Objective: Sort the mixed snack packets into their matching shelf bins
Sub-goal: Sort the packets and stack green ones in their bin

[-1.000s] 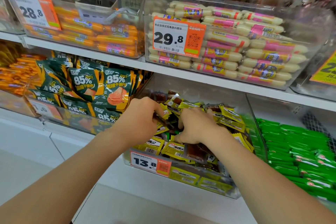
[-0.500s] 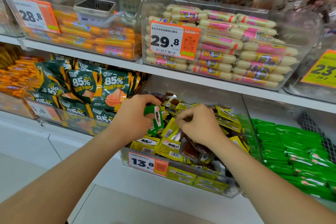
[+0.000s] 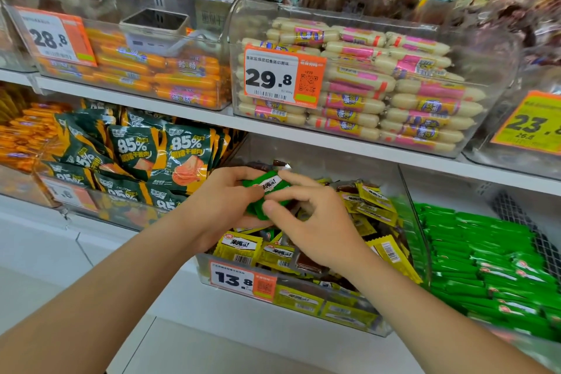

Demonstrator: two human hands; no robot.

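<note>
2 hands, the left hand [image 3: 218, 211] and right hand [image 3: 317, 223], pinch what seems 1 green packet [image 3: 267, 188] with curled fingers over the yellow-packet bin [image 3: 409, 212], below the shelf edge [image 3: 334, 143], its right wall bordering the green-packet bin [image 3: 449, 194].

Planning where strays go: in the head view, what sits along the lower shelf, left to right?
Orange packets → dark green 85% packets → yellow packets, above them the left hand and right hand holding a stray green packet → green packets.
</note>
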